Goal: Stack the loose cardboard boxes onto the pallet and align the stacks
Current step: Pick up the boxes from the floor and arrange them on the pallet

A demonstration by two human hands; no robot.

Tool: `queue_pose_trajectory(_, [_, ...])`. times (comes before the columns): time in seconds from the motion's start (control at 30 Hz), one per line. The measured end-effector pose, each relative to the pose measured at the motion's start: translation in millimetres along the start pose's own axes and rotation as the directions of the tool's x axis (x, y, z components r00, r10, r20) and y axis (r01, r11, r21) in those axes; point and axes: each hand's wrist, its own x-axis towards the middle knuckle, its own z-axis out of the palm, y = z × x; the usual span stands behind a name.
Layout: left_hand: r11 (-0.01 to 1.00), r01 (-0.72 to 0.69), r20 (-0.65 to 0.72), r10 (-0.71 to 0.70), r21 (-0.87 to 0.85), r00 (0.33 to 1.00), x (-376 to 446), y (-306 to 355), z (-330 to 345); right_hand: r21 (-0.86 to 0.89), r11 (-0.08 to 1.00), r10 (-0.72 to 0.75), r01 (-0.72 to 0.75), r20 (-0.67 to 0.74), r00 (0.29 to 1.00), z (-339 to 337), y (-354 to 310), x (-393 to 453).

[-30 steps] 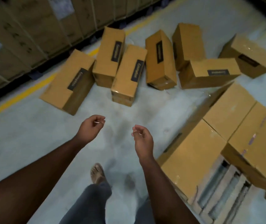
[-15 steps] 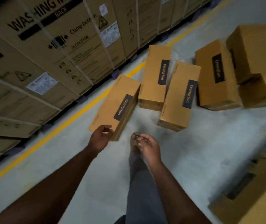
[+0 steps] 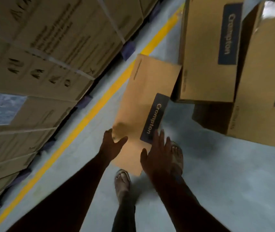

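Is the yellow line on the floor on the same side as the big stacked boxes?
Yes, the yellow line runs along the floor right beside the big stacked boxes, on the person's left.

Crompton labels on the boxes

"Crompton" reads on the box (image 3: 143, 101) between the grips, and on the box (image 3: 207, 47) beyond the right grip (image 3: 158, 158); other print is blurred.

Floor: pale grey concrete (image 3: 217, 173), yellow painted line (image 3: 83, 121).
Left side: strapped large cartons (image 3: 38, 64) stacked high.
Light: dim.
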Motion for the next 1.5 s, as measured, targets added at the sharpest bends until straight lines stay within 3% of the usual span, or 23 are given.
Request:
queue_pose_trajectory(0.1, [0.97,-0.11,0.023,0.108,0.216,0.994,34.1,-27.5,5.7,-0.053,0.994,-0.094,0.095,0.007,0.996,50.8,3.2,5.6])
queue_pose_trajectory(0.17, [0.963,-0.18,0.012,0.182,0.199,0.983,44.7,-48.0,12.6,-0.038,0.999,-0.023,0.026,0.079,0.997,79.2,14.2,11.1])
queue_pose_trajectory(0.23, [0.969,-0.218,-0.065,0.227,0.119,0.972,49.8,-66.0,14.8,-0.026,1.0,-0.003,0.004,0.053,0.999,95.2,25.1,14.7])
queue_pose_trajectory(0.3, [0.985,-0.167,-0.066,0.165,-0.035,0.984,53.8,-79.1,12.4,0.096,0.994,0.06,-0.054,-0.057,0.997,99.4,32.6,15.0])
queue_pose_trajectory(0.37, [0.983,-0.116,0.044,0.124,-0.144,0.991,62.7,-90.6,13.8,0.242,0.96,0.193,-0.144,-0.193,0.962,96.0,38.3,12.3])
queue_pose_trajectory(0.43, [0.988,-0.048,0.128,0.067,-0.146,0.99,75.6,-96.1,21.4,0.286,0.94,0.26,-0.188,-0.239,0.936,92.7,46.0,12.2])
queue_pose_trajectory(0.57, [0.972,0.23,0.268,-0.209,-0.049,0.94,108.9,-101.0,48.0,0.214,0.934,0.33,-0.286,-0.212,0.92,91.0,65.0,26.5])
queue_pose_trajectory(0.7, [0.982,0.19,0.342,-0.182,0.01,0.922,136.2,-111.8,82.1,0.263,0.9,0.411,-0.349,-0.239,0.88,80.2,94.1,57.3])
queue_pose_trajectory(0.8, [0.943,0.28,0.495,-0.158,-0.182,0.854,138.2,-126.4,100.0,0.339,0.873,0.44,-0.35,-0.24,0.866,70.5,113.9,75.6])
queue_pose_trajectory(0.9, [0.849,0.377,0.487,-0.167,-0.371,0.857,130.2,-139.4,102.6,0.41,0.876,0.369,-0.254,-0.23,0.901,67.4,117.1,70.5])
queue_pose_trajectory(1.03, [0.864,0.226,0.282,-0.102,-0.45,0.954,93.4,-148.9,63.5,0.63,0.771,0.268,-0.09,-0.193,0.944,53.3,97.6,34.9])
queue_pose_trajectory(1.17, [0.894,0.107,0.11,-0.065,-0.434,0.992,27.4,-149.0,-2.7,0.725,0.688,0.174,-0.047,-0.102,0.98,25.1,71.6,-16.9])
queue_pose_trajectory(1.27, [0.912,-0.019,0.105,0.067,-0.41,0.992,-48.6,-135.8,-60.1,0.785,0.62,0.063,0.001,-0.051,0.997,-14.0,54.2,-84.7])
queue_pose_trajectory(1.4, [0.889,-0.137,0.09,0.194,-0.438,0.977,-170.8,-110.2,-132.2,0.903,0.428,-0.025,-0.044,0.061,0.998,-71.3,40.4,-208.4])
queue_pose_trajectory(1.5, [0.891,-0.173,0.1,0.234,-0.42,0.967,-243.4,-100.0,-160.3,0.906,0.412,-0.04,-0.093,0.12,0.992,-98.2,35.7,-288.3])
